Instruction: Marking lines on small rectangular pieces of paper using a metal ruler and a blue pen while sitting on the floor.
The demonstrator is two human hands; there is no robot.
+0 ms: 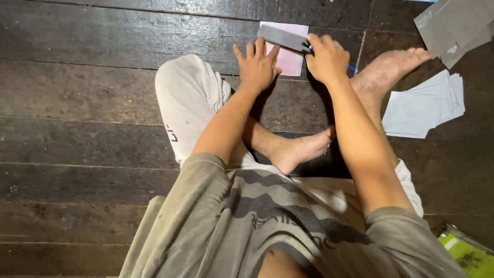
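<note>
Currently the left hand (257, 67) is pressing flat, fingers spread, on a pink sheet (288, 59) on the floor while the right hand (325, 57) is gripping a grey strip (283, 37) across it — finished-looking sheets (422, 105) are stacking beside the foot, grey sheets (453, 28) lying toward the floor's far corner.

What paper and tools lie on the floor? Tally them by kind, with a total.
Pale pink sheet under the left hand: 1
Dark grey strip at the right hand: 1
Blue pen, mostly hidden: 1
Fanned stack of white sheets: 1
Pile of grey sheets: 1
Total: 5
</note>
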